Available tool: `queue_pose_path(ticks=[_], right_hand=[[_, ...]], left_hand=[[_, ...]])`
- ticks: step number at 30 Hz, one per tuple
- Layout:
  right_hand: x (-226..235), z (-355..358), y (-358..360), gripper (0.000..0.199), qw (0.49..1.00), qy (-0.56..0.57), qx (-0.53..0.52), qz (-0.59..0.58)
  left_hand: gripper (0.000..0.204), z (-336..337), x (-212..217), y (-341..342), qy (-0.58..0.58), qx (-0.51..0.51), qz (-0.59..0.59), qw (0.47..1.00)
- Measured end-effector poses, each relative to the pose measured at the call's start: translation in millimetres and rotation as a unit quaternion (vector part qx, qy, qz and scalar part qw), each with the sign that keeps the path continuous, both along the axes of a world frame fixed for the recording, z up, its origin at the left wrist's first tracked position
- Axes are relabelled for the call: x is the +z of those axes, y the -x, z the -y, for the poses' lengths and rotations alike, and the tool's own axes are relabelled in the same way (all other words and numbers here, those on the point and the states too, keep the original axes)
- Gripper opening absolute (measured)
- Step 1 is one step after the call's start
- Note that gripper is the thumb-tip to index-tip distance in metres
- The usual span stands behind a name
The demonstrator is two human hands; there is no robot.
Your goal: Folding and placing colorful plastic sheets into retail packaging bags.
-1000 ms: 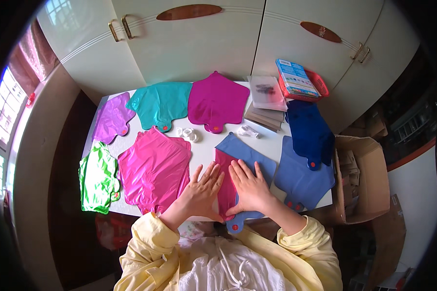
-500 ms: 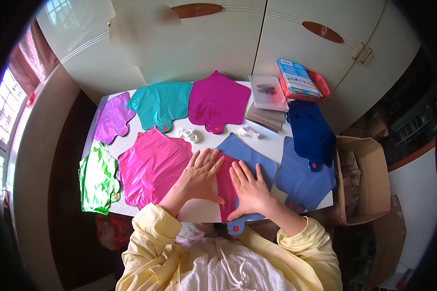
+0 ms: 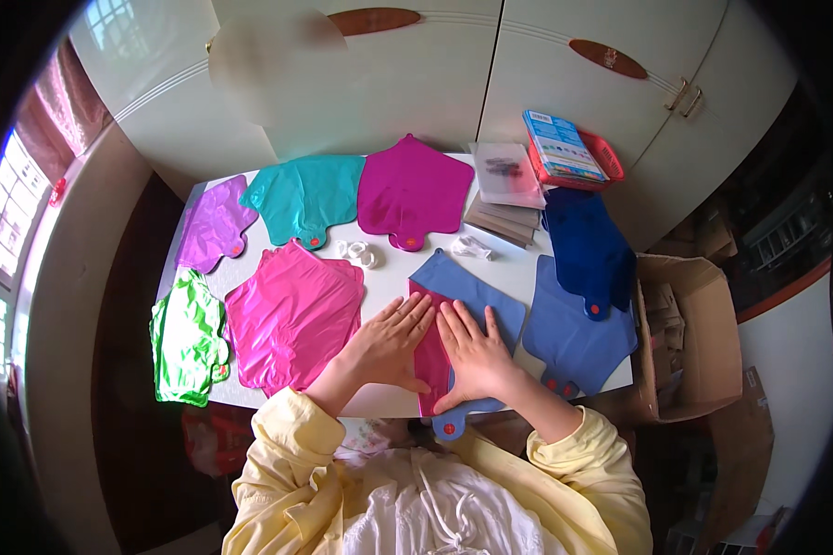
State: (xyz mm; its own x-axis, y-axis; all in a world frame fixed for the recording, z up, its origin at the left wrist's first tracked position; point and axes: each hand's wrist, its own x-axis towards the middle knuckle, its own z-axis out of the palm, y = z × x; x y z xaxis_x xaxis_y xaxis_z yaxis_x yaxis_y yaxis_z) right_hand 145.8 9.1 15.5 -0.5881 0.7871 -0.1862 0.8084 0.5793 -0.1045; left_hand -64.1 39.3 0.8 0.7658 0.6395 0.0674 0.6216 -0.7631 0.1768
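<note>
A folded magenta-pink foil balloon [image 3: 432, 356], flat and narrow, lies partly over a flat blue foil balloon [image 3: 472, 280] near the table's front edge. The blue one's round tab with a red dot hangs past that edge. My left hand [image 3: 391, 344] is open, fingers stretched out, with its fingertips at the pink fold's left side. Flat and open too, my right hand [image 3: 479, 359] rests on the pink and blue foil with its fingers spread. The two hands are close together at the fingertips. To the left of them lies a stack of pink foil balloons [image 3: 292, 314].
Around the white table [image 3: 384, 400] lie flat balloons: green [image 3: 187, 342], purple [image 3: 215, 222], teal [image 3: 305, 194], magenta [image 3: 415, 190], navy [image 3: 588, 245] and blue [image 3: 578, 324]. White ribbon coils [image 3: 356, 252], clear packets [image 3: 507, 176], a red basket [image 3: 604, 155] and a cardboard box [image 3: 713, 333] stand nearby.
My left hand has shifted slightly right towards my right hand, and its fingers have drawn closer together. My right hand stays nearly in place on the foil.
</note>
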Motion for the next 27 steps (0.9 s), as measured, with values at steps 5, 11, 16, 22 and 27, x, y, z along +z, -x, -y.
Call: queue_pose_path(ticks=[5,11,16,22,27], right_hand=[[-3.7,1.4,-1.5,0.144,1.0,0.004,-0.003,-0.004],[-12.8,6.5,-8.6,0.141,0.999,-0.006,0.013,-0.05],[10.8,20.2,-18.6,0.127,0.998,0.016,0.064,0.004],[13.9,-42.3,-61.8,0.069,0.985,-0.022,-0.089,-0.145],[3.0,-71.9,-68.7,0.063,0.941,0.057,-0.256,-0.212]], left_hand=[[0.122,0.4,3.5,-2.7,-0.027,0.003,0.0,1.0],[0.125,0.0,4.2,-5.1,-0.019,0.015,-0.013,1.0],[0.121,-0.3,7.4,-8.8,-0.006,0.019,-0.048,0.999],[0.12,-0.8,16.0,-15.3,0.019,0.027,-0.093,0.995],[0.119,-0.6,18.5,-17.6,0.028,0.023,-0.123,0.992]])
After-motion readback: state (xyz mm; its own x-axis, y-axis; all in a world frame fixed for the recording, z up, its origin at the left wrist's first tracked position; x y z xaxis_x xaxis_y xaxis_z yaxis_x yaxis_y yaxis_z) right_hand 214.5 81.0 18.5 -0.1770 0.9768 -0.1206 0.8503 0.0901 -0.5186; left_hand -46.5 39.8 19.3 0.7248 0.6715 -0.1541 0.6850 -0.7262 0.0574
